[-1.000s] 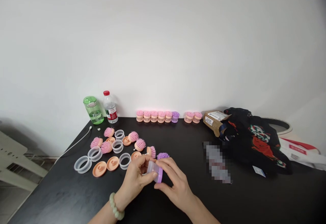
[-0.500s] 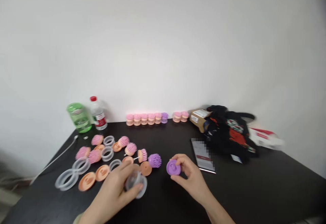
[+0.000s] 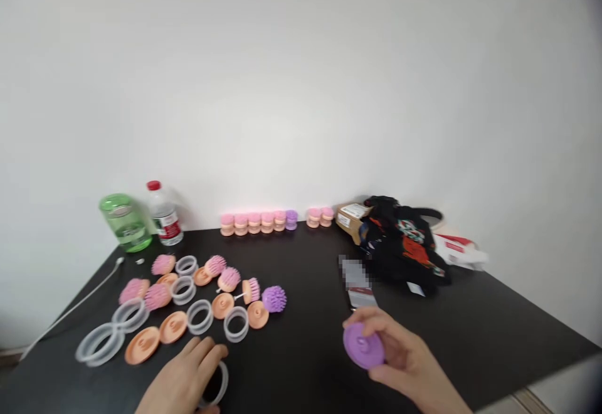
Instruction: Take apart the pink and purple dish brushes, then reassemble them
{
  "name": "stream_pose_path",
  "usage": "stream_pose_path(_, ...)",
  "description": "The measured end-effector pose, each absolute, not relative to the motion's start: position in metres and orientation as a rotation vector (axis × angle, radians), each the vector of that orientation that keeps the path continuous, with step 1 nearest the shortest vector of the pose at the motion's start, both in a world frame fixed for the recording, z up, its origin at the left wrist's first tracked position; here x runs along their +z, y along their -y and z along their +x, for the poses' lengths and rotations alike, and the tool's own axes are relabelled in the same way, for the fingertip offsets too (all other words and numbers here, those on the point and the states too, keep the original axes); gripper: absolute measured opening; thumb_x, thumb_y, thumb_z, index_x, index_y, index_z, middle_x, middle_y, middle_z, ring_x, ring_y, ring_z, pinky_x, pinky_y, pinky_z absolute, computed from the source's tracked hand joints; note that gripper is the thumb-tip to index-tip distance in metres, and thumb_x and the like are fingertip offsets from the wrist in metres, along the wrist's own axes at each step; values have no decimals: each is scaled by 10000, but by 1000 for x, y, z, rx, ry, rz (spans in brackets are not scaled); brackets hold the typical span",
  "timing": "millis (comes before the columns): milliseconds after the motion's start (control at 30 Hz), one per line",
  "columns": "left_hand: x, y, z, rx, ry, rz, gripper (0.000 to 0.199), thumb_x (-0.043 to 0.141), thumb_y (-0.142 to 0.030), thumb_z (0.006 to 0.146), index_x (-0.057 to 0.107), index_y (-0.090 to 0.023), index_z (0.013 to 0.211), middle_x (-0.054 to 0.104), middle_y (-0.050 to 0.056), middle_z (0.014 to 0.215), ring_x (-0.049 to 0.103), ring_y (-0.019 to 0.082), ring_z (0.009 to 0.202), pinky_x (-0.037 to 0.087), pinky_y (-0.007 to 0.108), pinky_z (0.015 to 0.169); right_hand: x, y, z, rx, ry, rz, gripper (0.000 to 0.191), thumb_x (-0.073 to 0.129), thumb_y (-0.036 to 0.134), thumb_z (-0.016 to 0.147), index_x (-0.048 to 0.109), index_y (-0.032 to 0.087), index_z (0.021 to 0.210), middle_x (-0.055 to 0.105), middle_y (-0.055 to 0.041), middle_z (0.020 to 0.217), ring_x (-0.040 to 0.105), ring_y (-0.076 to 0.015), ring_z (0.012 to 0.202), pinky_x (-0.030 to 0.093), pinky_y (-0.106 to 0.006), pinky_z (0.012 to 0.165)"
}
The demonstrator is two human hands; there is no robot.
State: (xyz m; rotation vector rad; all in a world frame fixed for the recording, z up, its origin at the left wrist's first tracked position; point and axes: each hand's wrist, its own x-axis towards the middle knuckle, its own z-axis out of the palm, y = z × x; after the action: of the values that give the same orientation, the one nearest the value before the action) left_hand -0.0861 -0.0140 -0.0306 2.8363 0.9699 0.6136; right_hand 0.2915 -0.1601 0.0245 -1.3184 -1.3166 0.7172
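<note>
Between thumb and fingers of my right hand (image 3: 399,357), a round purple plastic disc (image 3: 363,352) with a small central stub is held above the table. My left hand (image 3: 185,376) is closed round a clear plastic ring (image 3: 222,384) near the front edge; part of the ring hides behind the fingers. Just beyond it lie another clear ring (image 3: 236,324), an orange disc (image 3: 258,315) and a purple bristle brush head (image 3: 274,299). Several pink bristle heads (image 3: 229,279), more orange discs (image 3: 142,345) and more rings (image 3: 100,344) spread over the left side.
Along the wall stand a row of pink brushes (image 3: 254,223), a purple brush (image 3: 291,220) and a separate pink pair (image 3: 313,217). A green bottle (image 3: 126,222) and a red-capped bottle (image 3: 165,213) stand back left. A phone (image 3: 357,282), cardboard box (image 3: 350,219) and black cloth (image 3: 399,248) lie right.
My left hand has moved down and left with a clear ring, while another ring now shows beside the orange disc. My right hand has moved right and nearer with the purple disc. The view has shifted.
</note>
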Motion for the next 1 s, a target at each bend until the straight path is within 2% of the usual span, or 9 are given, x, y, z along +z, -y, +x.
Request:
stream_pose_path(100,-19,25,-77,690,-1108,2920,623,775,-116,637,626,-302,1212,714,45,1175,690,292,1066,588,334,900,14,125,257,830,1517,-1458,217,739,107,666,612,233,789,672,-66,1113,663,-257,1012,521,-347,866)
stream_pose_path(200,-6,31,-67,638,-1121,2914,624,807,-65,598,621,-260,1161,704,52,1126,697,273,990,610,339,833,1,102,231,764,1652,-1542,252,697,43,656,530,224,711,677,-43,1110,630,-247,1056,486,-350,919)
stream_pose_path(333,5,33,-60,640,-1123,2910,688,904,-118,536,623,-232,1154,690,83,1113,682,290,969,618,388,807,-20,83,228,657,1760,-1592,274,678,57,685,586,233,873,613,-72,1262,511,-282,1260,431,-412,1044)
stream_pose_path(400,3,30,-57,676,-1119,2981,867,966,-199,453,596,-236,1236,644,137,1252,642,362,1080,593,493,872,-30,74,234,622,1773,-1669,537,724,98,669,576,241,1165,436,-104,1482,355,-314,1408,361,-471,1125)
stream_pose_path(467,-2,26,-55,665,-1065,3064,1056,994,-319,380,541,-264,1332,564,175,1387,576,432,1187,552,587,911,-38,65,238,592,1808,-1725,902,793,165,639,387,257,1439,165,-117,1628,152,-343,1498,282,-524,1170)
stream_pose_path(533,-10,19,-51,608,-967,3127,1179,982,-442,322,495,-299,1387,523,179,1442,528,470,1245,516,647,932,-44,54,237,575,1907,-1715,1139,860,253,602,215,271,1541,-20,-120,1658,20,-373,1515,231,-566,1180)
stream_pose_path(633,-21,7,-44,545,-887,3173,1227,961,-499,310,460,-333,1417,553,162,1426,517,475,1268,474,691,959,-50,38,226,568,2101,-1601,1286,914,403,550,138,290,1569,-109,-138,1655,-43,-421,1504,192,-616,1170)
stream_pose_path(800,-30,-15,-40,524,-944,3170,1155,973,-385,422,432,-314,1440,552,132,1441,478,434,1331,437,656,1033,-50,11,201,569,2201,-1540,1288,914,430,567,117,313,1572,-99,-134,1659,-36,-407,1508,205,-587,1178)
stream_pose_path(1000,-28,-38,-44,599,-971,3098,858,908,-258,622,509,-267,1381,556,119,1440,475,387,1350,430,606,1069,-36,-15,185,587,2168,-1592,1168,886,366,630,195,245,1564,-9,-163,1659,23,-348,1521,217,-522,1195)
